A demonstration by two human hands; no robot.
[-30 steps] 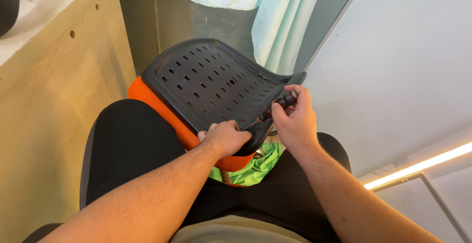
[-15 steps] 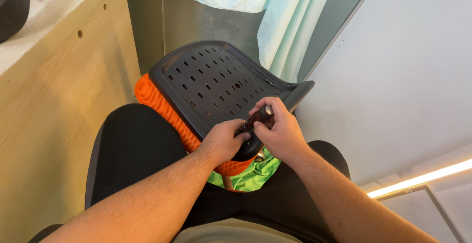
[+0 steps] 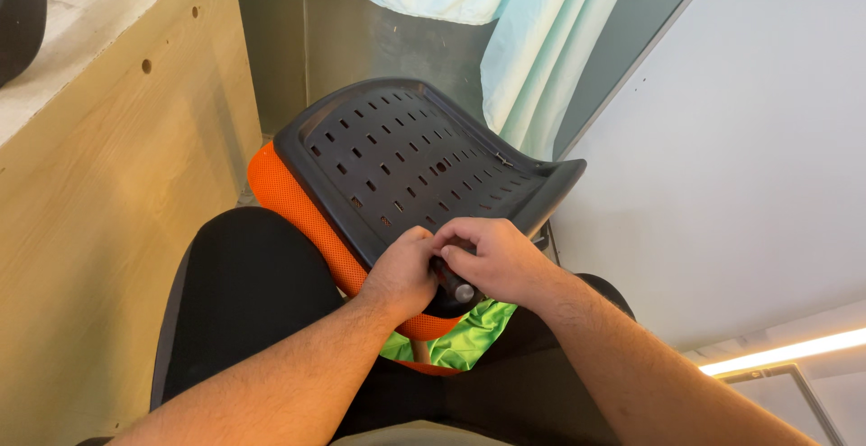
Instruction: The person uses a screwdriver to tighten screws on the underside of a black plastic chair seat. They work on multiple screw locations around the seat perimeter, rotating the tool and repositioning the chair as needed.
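A black perforated plastic chair back shell (image 3: pixel 406 162) lies tilted across my lap, fitted over an orange mesh cushion (image 3: pixel 302 211). Both hands meet at its near edge. My left hand (image 3: pixel 403 272) presses on the shell's lower rim with curled fingers. My right hand (image 3: pixel 492 259) is closed around a small dark tool with a silvery end (image 3: pixel 457 288), held against the same rim. The tool's tip is hidden under my fingers. Crumpled green plastic wrap (image 3: pixel 460 338) shows beneath the cushion, between my legs.
A light wooden panel (image 3: pixel 99 220) with small holes stands close on the left. Pale blue curtain fabric (image 3: pixel 532 40) hangs behind the shell, in front of a grey wall. A white wall fills the right side. My black trousers (image 3: pixel 234 311) are below.
My right hand slid from the shell's right corner along the rim toward my left hand. Both hands now sit together at the near edge. The shell has barely moved.
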